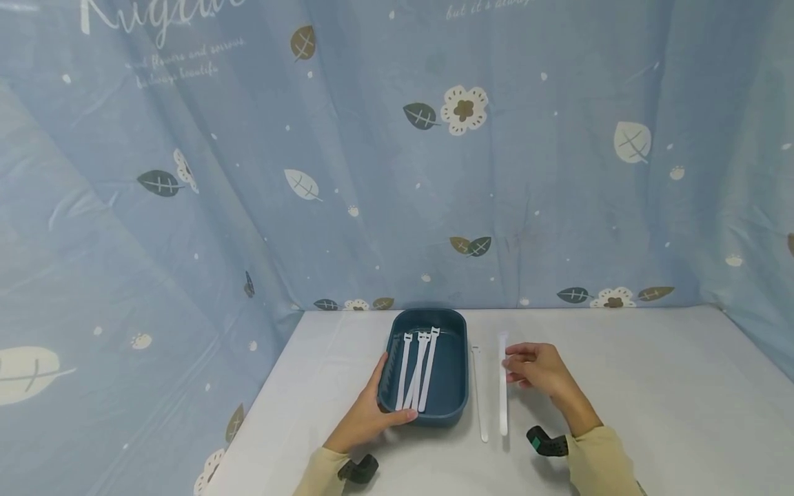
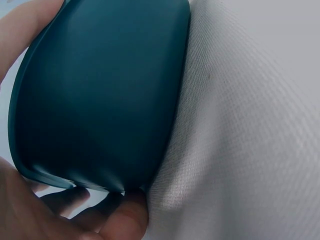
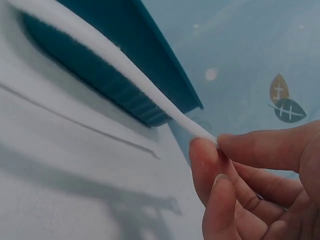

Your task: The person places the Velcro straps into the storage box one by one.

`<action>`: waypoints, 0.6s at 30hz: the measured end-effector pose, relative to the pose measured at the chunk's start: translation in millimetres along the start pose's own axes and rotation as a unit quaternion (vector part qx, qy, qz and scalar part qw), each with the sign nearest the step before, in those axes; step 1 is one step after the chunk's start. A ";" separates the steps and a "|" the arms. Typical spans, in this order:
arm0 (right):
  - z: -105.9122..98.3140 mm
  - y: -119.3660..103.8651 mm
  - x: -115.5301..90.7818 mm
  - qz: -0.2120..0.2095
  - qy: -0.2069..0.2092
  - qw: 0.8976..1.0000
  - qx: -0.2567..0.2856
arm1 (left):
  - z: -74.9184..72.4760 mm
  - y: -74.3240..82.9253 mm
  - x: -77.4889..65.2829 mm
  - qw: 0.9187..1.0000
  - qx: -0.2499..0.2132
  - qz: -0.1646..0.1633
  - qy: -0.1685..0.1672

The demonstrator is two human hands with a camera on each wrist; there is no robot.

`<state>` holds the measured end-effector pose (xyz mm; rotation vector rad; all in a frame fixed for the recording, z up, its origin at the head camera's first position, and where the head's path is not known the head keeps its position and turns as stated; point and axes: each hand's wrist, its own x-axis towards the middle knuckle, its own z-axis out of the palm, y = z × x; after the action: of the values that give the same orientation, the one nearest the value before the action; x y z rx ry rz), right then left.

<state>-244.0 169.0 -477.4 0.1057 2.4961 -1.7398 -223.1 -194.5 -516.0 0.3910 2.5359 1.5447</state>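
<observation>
A dark teal plastic bin (image 1: 449,375) stands on the white table, with several white cable-tie straps (image 1: 429,372) lying lengthwise inside. My left hand (image 1: 366,417) grips the bin at its near left corner, thumb over the front rim; the left wrist view shows fingers curled against the bin's wall (image 2: 110,100). To the right of the bin, my right hand (image 1: 541,368) pinches a white cable-tie strap (image 1: 503,406) between thumb and fingertips. That strap (image 3: 135,75) slants past the bin in the right wrist view, held above the table. One more strap (image 1: 479,403) lies between the bin and my right hand.
White cloth covers the table (image 1: 676,399). A blue curtain (image 1: 384,138) printed with leaves and flowers hangs behind and at the sides. Black devices (image 1: 546,442) sit at both wrists, near the beige sleeves (image 1: 602,458).
</observation>
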 end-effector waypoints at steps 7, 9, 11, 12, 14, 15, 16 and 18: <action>-0.6 -5.9 -2.8 0.000 -0.002 1.000 0.009 | 0.2 0.3 -0.1 1.000 0.003 -0.003 -0.002; -0.7 -7.2 -3.5 0.000 -0.002 1.000 0.012 | 0.0 0.6 -0.5 1.000 0.003 -0.003 -0.002; -0.9 -8.5 -4.0 -0.003 -0.003 1.000 0.014 | -0.2 0.8 -0.8 1.000 0.003 -0.004 -0.002; -1.0 -9.1 -4.1 -0.005 -0.003 1.000 0.015 | -0.2 0.9 -1.0 1.000 0.003 -0.004 -0.002; -1.4 -10.2 -4.2 -0.007 -0.003 1.000 0.018 | -0.4 1.5 -1.2 1.000 0.001 -0.004 -0.002; -1.6 -10.6 -4.3 -0.008 -0.003 1.000 0.019 | -0.3 1.7 -1.2 1.000 0.000 -0.004 -0.002; -1.7 -10.7 -4.1 -0.009 -0.003 1.000 0.019 | -0.4 2.1 -1.3 1.000 -0.001 -0.004 -0.002; -1.2 -11.3 -4.8 -0.008 -0.003 1.000 0.023 | -0.3 2.7 -1.6 1.000 -0.004 -0.003 -0.003</action>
<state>-240.5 166.2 -465.9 0.0831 2.4595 -1.8023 -221.3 -194.0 -513.5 0.3851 2.5235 1.5478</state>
